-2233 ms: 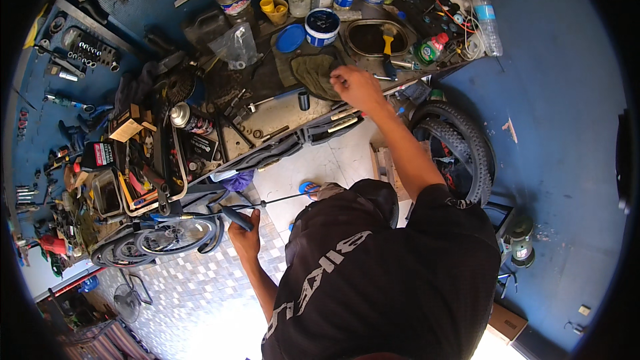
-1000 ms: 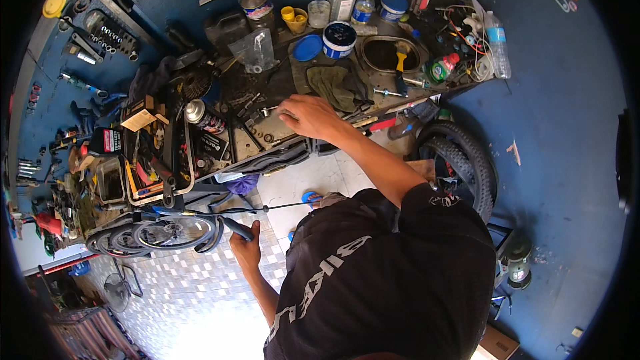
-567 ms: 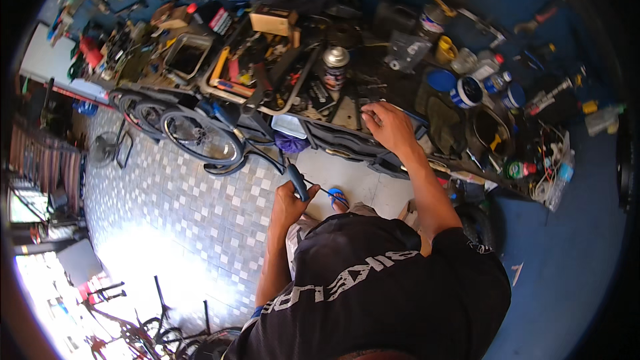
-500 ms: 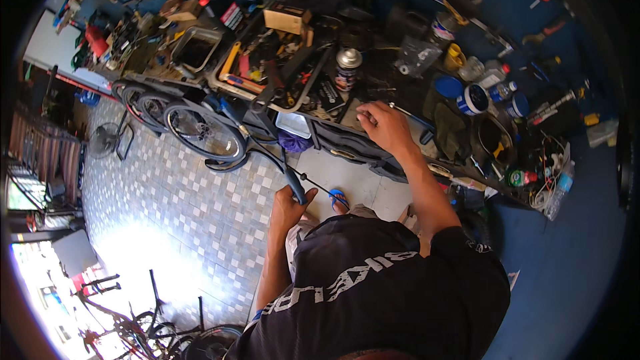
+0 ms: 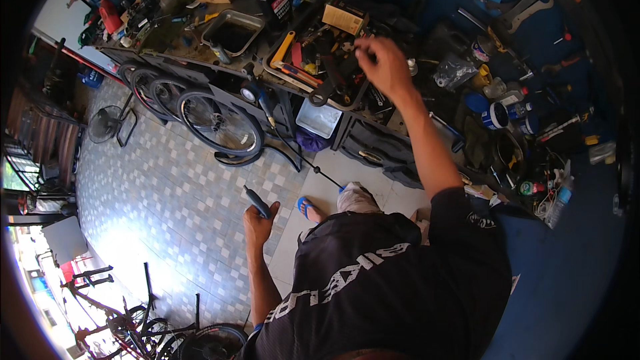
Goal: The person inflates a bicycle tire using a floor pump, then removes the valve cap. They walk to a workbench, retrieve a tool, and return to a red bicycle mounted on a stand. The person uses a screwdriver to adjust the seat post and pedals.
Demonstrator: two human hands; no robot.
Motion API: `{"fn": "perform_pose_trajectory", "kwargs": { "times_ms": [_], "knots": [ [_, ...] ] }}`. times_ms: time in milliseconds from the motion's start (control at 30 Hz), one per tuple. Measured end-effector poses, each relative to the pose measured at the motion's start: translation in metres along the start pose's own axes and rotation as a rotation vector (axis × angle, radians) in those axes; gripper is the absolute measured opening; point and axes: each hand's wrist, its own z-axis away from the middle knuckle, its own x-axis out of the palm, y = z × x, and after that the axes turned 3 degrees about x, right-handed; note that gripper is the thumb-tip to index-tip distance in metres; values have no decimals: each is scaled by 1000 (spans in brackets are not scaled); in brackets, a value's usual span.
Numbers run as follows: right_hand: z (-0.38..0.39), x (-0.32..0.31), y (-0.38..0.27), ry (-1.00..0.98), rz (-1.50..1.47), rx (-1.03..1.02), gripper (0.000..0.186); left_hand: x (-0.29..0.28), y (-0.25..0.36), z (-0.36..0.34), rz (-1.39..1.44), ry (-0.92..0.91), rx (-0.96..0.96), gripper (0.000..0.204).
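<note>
My left hand [image 5: 259, 223] grips a blue-grey handled tool [image 5: 260, 203] with a short metal tip, held low over the tiled floor. My right hand [image 5: 387, 63] is raised over a metal tray [image 5: 273, 65] crowded with tools on the bench, its fingers loosely curled and apart, with no held object visible. Beside that hand sit a small cardboard box [image 5: 343, 19] and several dark tools. An air hose with a dial-gauge inflator [image 5: 249, 93] hangs at the bench front, its line running down toward my foot [image 5: 311, 211].
Bicycle wheels [image 5: 217, 130] lean below the bench. A white plastic bin [image 5: 319, 118] sits under it. A standing fan [image 5: 105, 125] is at the left, bicycle frames [image 5: 120, 320] at lower left. Grease tubs [image 5: 495, 115], bottles and cables crowd the bench's right, below a wall of hung tools.
The view has swung leftward along the bench. My right hand has shifted from near the cloth and loose sockets to over the tool tray; my left hand, still holding the tool, is slightly lower.
</note>
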Motion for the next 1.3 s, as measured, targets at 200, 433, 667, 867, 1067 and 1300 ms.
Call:
{"fn": "perform_pose_trajectory", "kwargs": {
  "times_ms": [200,433,667,867,1067,1300],
  "knots": [
    [-97,43,92,-67,477,25,60,-6,6,-29,-21,23,35,52],
    [-181,84,152,-520,372,155,95,38,47,-55,17,37,36,49],
    [-266,65,154,-265,-23,-47,96,66,83,-87,48,3,28,50],
    [-233,59,115,-850,-205,205,78,64,105,-111,19,49,29,49],
    [-210,86,198,-559,481,-109,66,67,115,-116,-1,61,-10,49],
    [-218,65,211,-336,328,38,31,72,112,-108,-48,29,-12,51]
  ]
}}
